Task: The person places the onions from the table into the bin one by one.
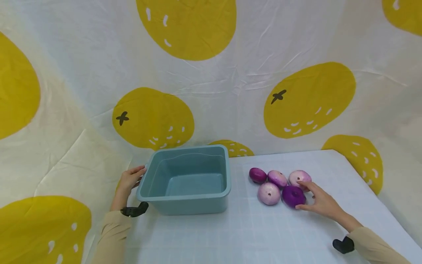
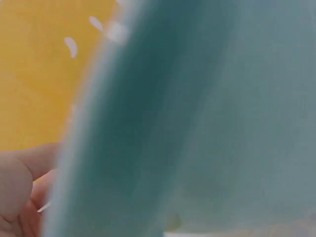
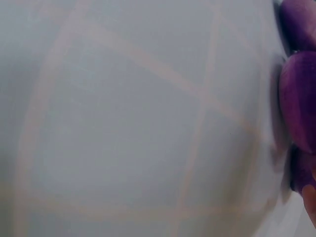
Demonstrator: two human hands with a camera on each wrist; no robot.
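Observation:
My left hand point(image 1: 130, 180) is at the left side of a blue-green plastic basin point(image 1: 185, 203), fingertips right at the rim. In the left wrist view the basin's wall point(image 2: 237, 113) fills most of the picture and partly hides the fingers. My right hand point(image 1: 321, 201) holds a dark purple onion point(image 1: 293, 197), thumb on its near side and index finger at its far side. That fingertip overlaps a pale onion point(image 1: 299, 177) behind. In the right wrist view a fingertip point(image 3: 309, 200) meets the dark onion point(image 3: 300, 168) at the right edge.
Left of the held onion are a pale round onion point(image 1: 269, 194), a pink-purple one point(image 1: 277, 178) and a small dark one point(image 1: 258, 175). They sit close together on a white cloth-covered table point(image 1: 250, 234). A white curtain point(image 1: 230, 88) with yellow fruit prints hangs behind.

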